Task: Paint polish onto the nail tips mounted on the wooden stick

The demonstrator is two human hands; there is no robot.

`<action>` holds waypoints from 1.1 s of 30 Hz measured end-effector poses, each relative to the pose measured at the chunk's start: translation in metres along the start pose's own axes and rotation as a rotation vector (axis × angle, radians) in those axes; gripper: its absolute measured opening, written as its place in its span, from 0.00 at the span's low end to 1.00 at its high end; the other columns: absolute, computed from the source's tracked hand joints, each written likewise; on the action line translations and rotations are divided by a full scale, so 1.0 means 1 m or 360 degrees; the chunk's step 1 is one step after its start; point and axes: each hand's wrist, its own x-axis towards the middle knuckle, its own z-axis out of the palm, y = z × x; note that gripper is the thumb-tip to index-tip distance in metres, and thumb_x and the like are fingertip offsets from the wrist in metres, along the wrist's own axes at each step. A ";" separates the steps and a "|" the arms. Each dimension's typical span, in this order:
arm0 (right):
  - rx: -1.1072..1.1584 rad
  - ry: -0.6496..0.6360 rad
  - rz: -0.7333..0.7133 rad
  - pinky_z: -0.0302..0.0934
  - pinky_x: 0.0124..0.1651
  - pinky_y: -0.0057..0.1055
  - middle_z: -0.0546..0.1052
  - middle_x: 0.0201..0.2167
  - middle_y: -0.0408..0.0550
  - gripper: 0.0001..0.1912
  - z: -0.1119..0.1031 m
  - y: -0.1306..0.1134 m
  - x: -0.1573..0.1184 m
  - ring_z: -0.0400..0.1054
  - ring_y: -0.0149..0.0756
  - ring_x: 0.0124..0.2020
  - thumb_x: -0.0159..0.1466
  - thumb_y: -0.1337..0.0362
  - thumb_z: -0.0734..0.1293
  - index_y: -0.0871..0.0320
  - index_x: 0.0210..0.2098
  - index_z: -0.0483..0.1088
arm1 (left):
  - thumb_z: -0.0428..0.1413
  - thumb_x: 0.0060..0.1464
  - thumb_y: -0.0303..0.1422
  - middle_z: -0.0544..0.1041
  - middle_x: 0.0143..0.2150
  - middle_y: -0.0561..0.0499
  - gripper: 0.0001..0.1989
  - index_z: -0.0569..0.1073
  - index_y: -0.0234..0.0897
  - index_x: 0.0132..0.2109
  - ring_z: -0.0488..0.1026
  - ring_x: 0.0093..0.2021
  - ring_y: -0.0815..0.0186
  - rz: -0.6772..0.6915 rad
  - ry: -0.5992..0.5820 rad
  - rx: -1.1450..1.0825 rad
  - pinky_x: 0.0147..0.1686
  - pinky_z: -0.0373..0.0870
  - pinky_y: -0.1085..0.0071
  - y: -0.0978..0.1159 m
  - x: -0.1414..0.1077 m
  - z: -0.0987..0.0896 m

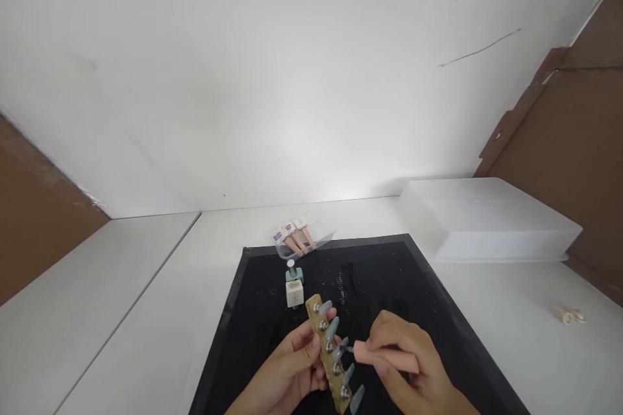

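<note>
My left hand (298,366) grips a wooden bar (325,349) that slants over the black mat. Along the bar sit several silver round mounts, each bearing a grey-blue nail tip (332,329) that points to the upper right. In my right hand (409,363) is a pink cylindrical handle (389,358), held between thumb and fingers. Its thin brush end meets or nearly meets the middle nail tip (341,350); exact contact is too small to tell. Just beyond the bar stand a white cube (294,294) and a teal bottle (298,275) with a white-topped stem.
Behind the black mat (379,249), a clear tray (318,233) holds several pink-handled items with white labels. A translucent white box (496,220) lies at the back right. Small beige rings (567,316) rest on the white table at the right. A white wall rises behind.
</note>
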 end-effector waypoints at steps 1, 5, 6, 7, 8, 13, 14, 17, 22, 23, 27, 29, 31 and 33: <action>0.0011 -0.0032 -0.0032 0.55 0.22 0.26 0.68 0.20 0.42 0.08 0.000 -0.001 0.001 0.62 0.32 0.19 0.57 0.74 0.60 0.55 0.32 0.65 | 0.65 0.39 0.38 0.74 0.31 0.53 0.22 0.75 0.44 0.46 0.64 0.20 0.77 -0.0001 0.0002 -0.0003 0.26 0.58 0.75 0.000 0.001 0.001; -0.0009 -0.0095 -0.0011 0.54 0.22 0.26 0.68 0.20 0.42 0.08 0.002 -0.001 0.000 0.63 0.31 0.19 0.56 0.74 0.60 0.56 0.31 0.64 | 0.65 0.38 0.39 0.73 0.30 0.54 0.23 0.76 0.43 0.45 0.63 0.20 0.78 0.0005 0.0019 -0.0018 0.25 0.58 0.75 0.000 0.001 0.002; -0.0025 -0.0084 0.0036 0.53 0.21 0.26 0.67 0.19 0.42 0.07 0.003 0.000 -0.001 0.61 0.31 0.18 0.57 0.74 0.60 0.56 0.30 0.64 | 0.65 0.38 0.39 0.73 0.29 0.54 0.23 0.76 0.43 0.45 0.63 0.20 0.77 0.0006 0.0018 -0.0023 0.25 0.57 0.75 -0.001 0.000 0.001; -0.0045 -0.0061 0.0098 0.52 0.20 0.26 0.65 0.19 0.41 0.06 0.003 0.002 -0.002 0.60 0.30 0.17 0.58 0.73 0.59 0.56 0.29 0.64 | 0.65 0.39 0.38 0.73 0.29 0.54 0.22 0.76 0.43 0.45 0.63 0.20 0.77 -0.0002 0.0011 -0.0021 0.25 0.57 0.75 -0.002 0.000 0.001; -0.0068 -0.0027 0.0172 0.51 0.20 0.26 0.64 0.19 0.40 0.07 0.004 0.003 -0.003 0.58 0.29 0.17 0.59 0.73 0.59 0.56 0.27 0.63 | 0.65 0.39 0.38 0.73 0.29 0.54 0.22 0.76 0.43 0.45 0.63 0.20 0.77 -0.0009 0.0021 -0.0010 0.25 0.57 0.75 -0.002 -0.001 0.000; -0.0127 0.0215 0.0361 0.51 0.20 0.27 0.62 0.20 0.40 0.09 0.004 0.006 -0.006 0.57 0.30 0.18 0.62 0.70 0.59 0.56 0.25 0.63 | 0.63 0.41 0.38 0.71 0.26 0.55 0.21 0.75 0.42 0.46 0.63 0.20 0.77 -0.0017 0.0031 -0.0023 0.26 0.58 0.74 -0.002 -0.004 -0.003; -0.0119 0.0228 0.0333 0.52 0.21 0.27 0.62 0.19 0.40 0.08 0.004 0.005 -0.005 0.57 0.30 0.18 0.61 0.70 0.59 0.56 0.26 0.63 | 0.63 0.41 0.38 0.71 0.26 0.55 0.21 0.75 0.42 0.46 0.63 0.20 0.77 -0.0016 0.0029 -0.0030 0.26 0.58 0.74 -0.001 -0.004 -0.003; -0.0054 0.0130 0.0159 0.52 0.21 0.26 0.63 0.19 0.39 0.07 0.001 0.000 -0.001 0.58 0.30 0.18 0.59 0.73 0.59 0.56 0.29 0.64 | 0.64 0.40 0.37 0.73 0.28 0.54 0.21 0.76 0.42 0.45 0.63 0.20 0.77 -0.0019 0.0037 -0.0046 0.27 0.58 0.73 0.000 -0.002 -0.002; 0.0040 -0.0078 -0.0053 0.56 0.22 0.26 0.68 0.21 0.42 0.08 0.000 -0.004 0.002 0.62 0.31 0.19 0.56 0.74 0.60 0.55 0.33 0.65 | 0.65 0.40 0.38 0.73 0.29 0.53 0.22 0.75 0.42 0.46 0.62 0.20 0.78 -0.0009 0.0009 -0.0059 0.28 0.58 0.73 0.001 0.001 0.000; 0.0033 -0.0095 -0.0043 0.56 0.22 0.26 0.68 0.21 0.42 0.08 0.001 -0.004 0.002 0.62 0.31 0.19 0.56 0.74 0.60 0.56 0.32 0.65 | 0.64 0.40 0.38 0.73 0.30 0.53 0.22 0.75 0.42 0.46 0.62 0.20 0.78 -0.0006 0.0007 -0.0057 0.28 0.58 0.73 0.000 0.002 0.000; -0.0095 -0.0047 0.0166 0.53 0.20 0.26 0.64 0.19 0.41 0.07 0.004 0.001 -0.001 0.59 0.30 0.17 0.59 0.73 0.59 0.57 0.26 0.64 | 0.64 0.40 0.38 0.71 0.26 0.54 0.23 0.75 0.41 0.47 0.61 0.20 0.77 -0.0014 0.0024 -0.0025 0.28 0.58 0.73 -0.003 0.001 -0.003; -0.0160 0.0041 0.0267 0.52 0.19 0.26 0.63 0.19 0.41 0.08 0.005 0.003 -0.003 0.58 0.30 0.17 0.60 0.71 0.59 0.57 0.26 0.63 | 0.64 0.41 0.38 0.70 0.25 0.55 0.23 0.75 0.41 0.47 0.61 0.20 0.77 -0.0029 0.0028 -0.0022 0.27 0.57 0.74 -0.005 0.001 -0.005; -0.0182 0.0126 0.0304 0.52 0.19 0.27 0.63 0.19 0.41 0.09 0.006 0.004 -0.005 0.58 0.30 0.17 0.61 0.71 0.58 0.57 0.26 0.63 | 0.64 0.41 0.39 0.70 0.25 0.55 0.23 0.75 0.41 0.47 0.60 0.20 0.77 -0.0041 0.0030 -0.0033 0.27 0.58 0.74 -0.005 0.001 -0.007; -0.0168 0.0158 0.0248 0.52 0.20 0.27 0.63 0.19 0.41 0.08 0.005 0.004 -0.005 0.58 0.30 0.17 0.61 0.72 0.58 0.56 0.27 0.63 | 0.64 0.40 0.38 0.70 0.24 0.55 0.23 0.75 0.41 0.46 0.60 0.20 0.77 -0.0044 0.0036 -0.0035 0.27 0.58 0.74 -0.004 0.002 -0.008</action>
